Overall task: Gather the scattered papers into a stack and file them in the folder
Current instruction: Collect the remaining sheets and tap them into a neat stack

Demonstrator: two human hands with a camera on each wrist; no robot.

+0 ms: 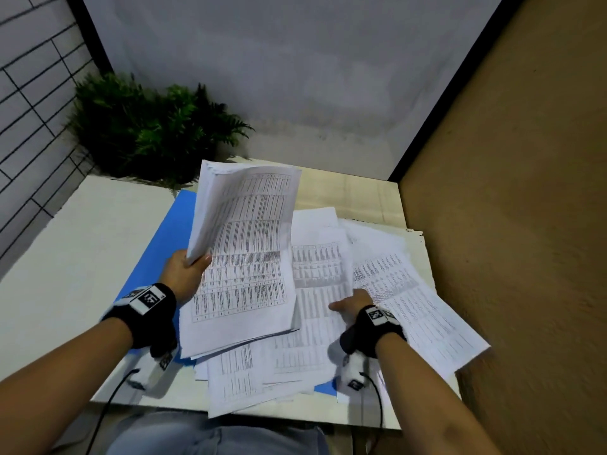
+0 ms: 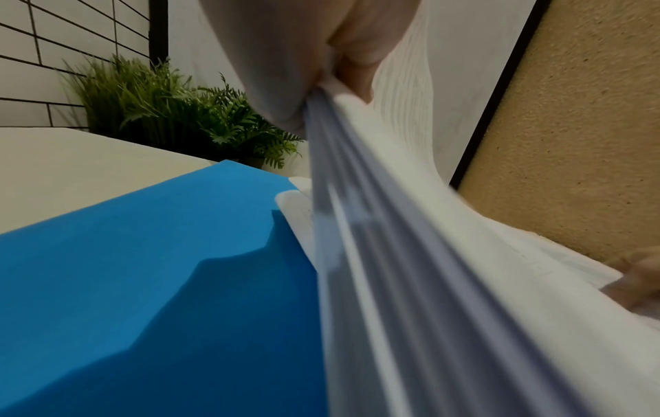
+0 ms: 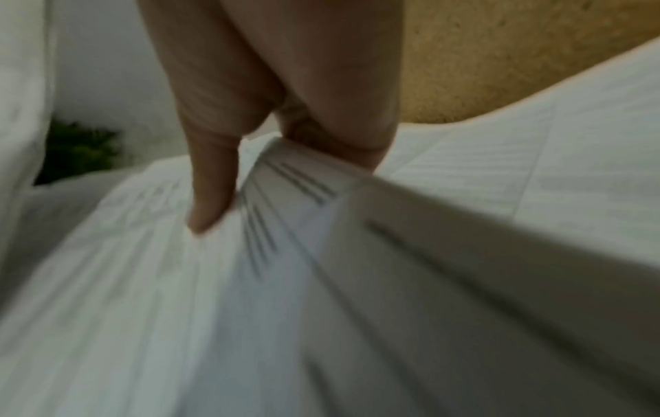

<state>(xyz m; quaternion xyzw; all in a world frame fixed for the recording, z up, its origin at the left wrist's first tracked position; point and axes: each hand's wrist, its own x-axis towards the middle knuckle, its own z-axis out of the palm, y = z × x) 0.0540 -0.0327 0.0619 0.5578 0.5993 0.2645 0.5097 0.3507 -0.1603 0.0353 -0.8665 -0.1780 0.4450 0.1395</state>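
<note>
My left hand (image 1: 197,261) grips a stack of printed sheets (image 1: 243,257) by its left edge and holds it tilted up above the table. The left wrist view shows thumb and fingers of that hand (image 2: 321,79) pinching the stack (image 2: 410,254). Beneath it lies the blue folder (image 1: 154,254) (image 2: 142,282), largely covered by paper. Loose printed sheets (image 1: 394,284) lie fanned over the right half of the table. My right hand (image 1: 348,300) (image 3: 257,169) pinches the edge of some of these sheets (image 3: 303,203), thumb on top and fingers underneath.
The white table (image 1: 82,257) is bare on its left side. A green plant (image 1: 147,126) stands at the back left corner. A brown wall (image 1: 509,224) runs close along the right. Some sheets (image 1: 236,395) overhang the table's front edge.
</note>
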